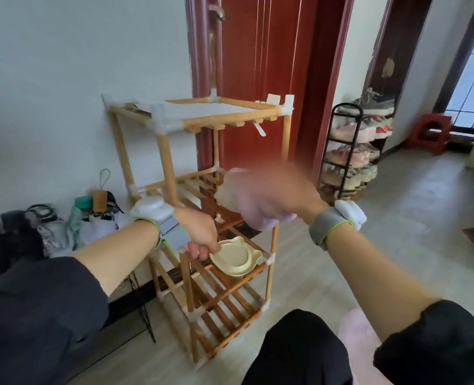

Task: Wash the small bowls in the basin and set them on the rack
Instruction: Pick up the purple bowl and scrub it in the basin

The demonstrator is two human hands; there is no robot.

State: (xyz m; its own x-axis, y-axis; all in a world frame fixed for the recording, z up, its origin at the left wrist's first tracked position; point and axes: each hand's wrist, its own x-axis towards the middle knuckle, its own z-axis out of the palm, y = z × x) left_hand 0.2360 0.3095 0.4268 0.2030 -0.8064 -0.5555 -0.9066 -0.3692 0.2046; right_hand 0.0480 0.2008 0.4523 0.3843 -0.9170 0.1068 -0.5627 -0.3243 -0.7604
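Left hand (202,241) on cream bowl (234,257) at the rack (166,162), right hand (272,201) up with a second item.

I saw the cream bowl, eared rim, sitting on a lower slatted shelf near the front right post, my left fingers curled on its near rim. My right hand looked clamped on a pale object (226,190), above and apart from the bowl. To do the step well, I judged the bowl should sit flat across the slats, away from the edge, and be let go only once steady. The right hand's load should stay out of the way until then. Motion blur smeared the right hand, so I couldn't tell if the pale object was a bowl. Left fingertips were hidden under the hand. The pink shape (355,337) at bottom was possibly the basin, but blurred and cut off by my sleeve.
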